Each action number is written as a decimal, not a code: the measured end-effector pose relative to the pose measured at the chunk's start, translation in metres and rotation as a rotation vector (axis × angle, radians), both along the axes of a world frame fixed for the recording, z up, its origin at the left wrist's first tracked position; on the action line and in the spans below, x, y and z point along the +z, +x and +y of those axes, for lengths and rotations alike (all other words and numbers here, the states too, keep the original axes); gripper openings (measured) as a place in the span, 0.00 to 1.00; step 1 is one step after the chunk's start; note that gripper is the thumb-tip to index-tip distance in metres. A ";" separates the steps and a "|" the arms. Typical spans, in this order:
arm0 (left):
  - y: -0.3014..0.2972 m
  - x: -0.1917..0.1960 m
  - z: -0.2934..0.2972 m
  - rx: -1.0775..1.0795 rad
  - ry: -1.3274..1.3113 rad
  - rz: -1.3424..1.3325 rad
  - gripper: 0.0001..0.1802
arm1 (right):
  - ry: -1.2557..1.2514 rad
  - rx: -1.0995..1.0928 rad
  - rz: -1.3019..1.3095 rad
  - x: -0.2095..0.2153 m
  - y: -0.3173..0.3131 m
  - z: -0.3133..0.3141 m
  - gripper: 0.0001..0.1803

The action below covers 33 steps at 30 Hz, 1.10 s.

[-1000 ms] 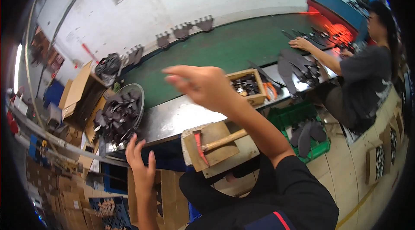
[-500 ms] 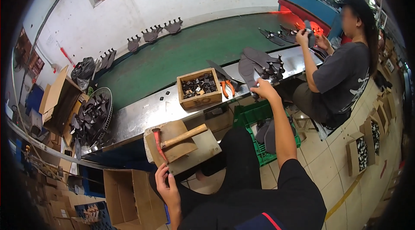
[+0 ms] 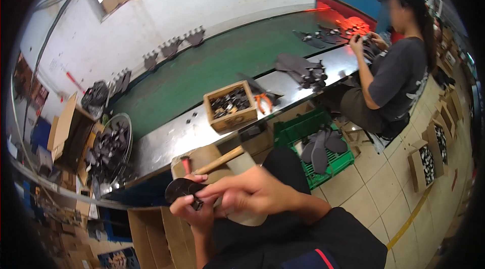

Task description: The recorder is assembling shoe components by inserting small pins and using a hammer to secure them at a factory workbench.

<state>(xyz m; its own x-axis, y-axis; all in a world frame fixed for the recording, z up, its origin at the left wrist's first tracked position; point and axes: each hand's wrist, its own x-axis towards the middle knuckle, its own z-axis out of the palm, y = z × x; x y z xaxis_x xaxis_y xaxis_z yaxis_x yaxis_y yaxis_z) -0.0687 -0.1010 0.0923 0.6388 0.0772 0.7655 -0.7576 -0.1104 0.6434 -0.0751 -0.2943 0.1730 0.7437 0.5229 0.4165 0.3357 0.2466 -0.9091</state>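
A dark shoe sole (image 3: 179,188), its rounded end toward the left, is held low in front of me. My left hand (image 3: 194,212) is closed around it from beneath, thumb on top. My right hand (image 3: 255,190) meets it from the right, fingers bent and pinching at the sole; the exact grip is partly hidden. Just beyond the hands, a hammer with a red head (image 3: 186,164) and wooden handle (image 3: 223,160) lies on a small work block (image 3: 202,155), partly covered by my hands.
On the metal bench edge stand a wooden box (image 3: 233,121) of small dark pieces, orange pliers (image 3: 262,102) and stacked soles (image 3: 293,64). A green crate (image 3: 285,136) holds more soles. A co-worker (image 3: 401,74) sits at the right. An open carton (image 3: 149,228) stands at lower left.
My right hand has come back from the soles on the bench to my left hand. A sole is now between both hands; the left hand, earlier beside the hammer, has closed on it.
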 end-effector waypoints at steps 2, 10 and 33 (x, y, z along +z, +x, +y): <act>-0.019 0.007 0.036 0.068 -0.010 -0.005 0.18 | -0.248 -0.337 -0.106 -0.029 0.016 0.019 0.20; -0.042 -0.026 0.111 0.671 0.050 0.249 0.23 | -1.134 -0.271 -0.636 -0.156 0.095 0.082 0.27; 0.278 -0.054 -0.059 0.251 1.344 0.408 0.08 | -0.599 -0.964 0.549 -0.257 -0.078 -0.191 0.13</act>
<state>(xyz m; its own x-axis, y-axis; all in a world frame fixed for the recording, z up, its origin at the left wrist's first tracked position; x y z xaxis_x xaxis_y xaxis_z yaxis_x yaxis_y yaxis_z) 0.2096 -0.1597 0.0386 0.9069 -0.4052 0.1153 -0.4169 -0.9025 0.1083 -0.1535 -0.4857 -0.0843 0.9268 -0.3282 -0.1823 -0.3077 -0.3857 -0.8698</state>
